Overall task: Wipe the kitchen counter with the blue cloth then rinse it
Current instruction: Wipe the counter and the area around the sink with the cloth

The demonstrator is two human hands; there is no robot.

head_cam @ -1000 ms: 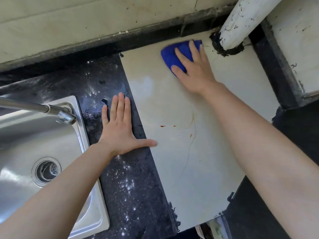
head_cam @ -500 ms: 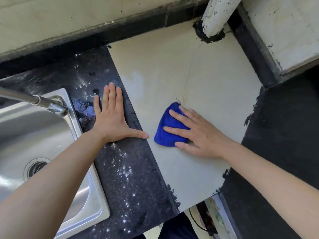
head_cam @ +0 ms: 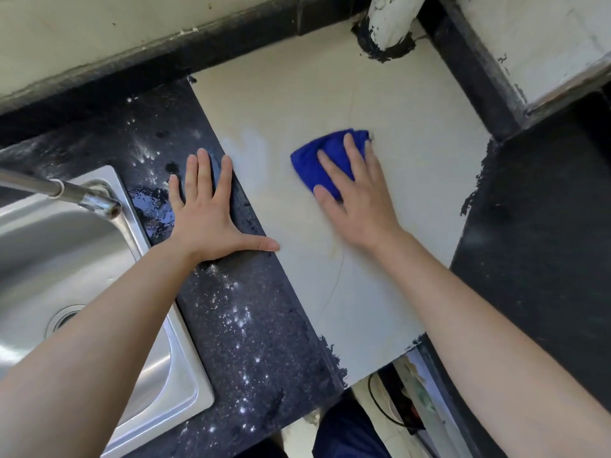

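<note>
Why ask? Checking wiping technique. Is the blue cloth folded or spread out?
Folded: the blue cloth is a compact wad pressed under the flat right hand.

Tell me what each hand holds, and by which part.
Neither grips anything. The right hand presses flat on top of the blue cloth, fingers straight; the left hand rests on the dark counter.

A worn kitchen. A steel sink (head_cam: 49,246) with a drain (head_cam: 64,320) is set into a black speckled stone desk (head_cam: 258,325), and a tap (head_cam: 59,190) reaches over it. Beside it lies a pale tiled patch (head_cam: 357,312) edged with black sealant (head_cam: 383,49). A chipped white pipe (head_cam: 391,18) rises by the tiled wall (head_cam: 115,31).
</note>
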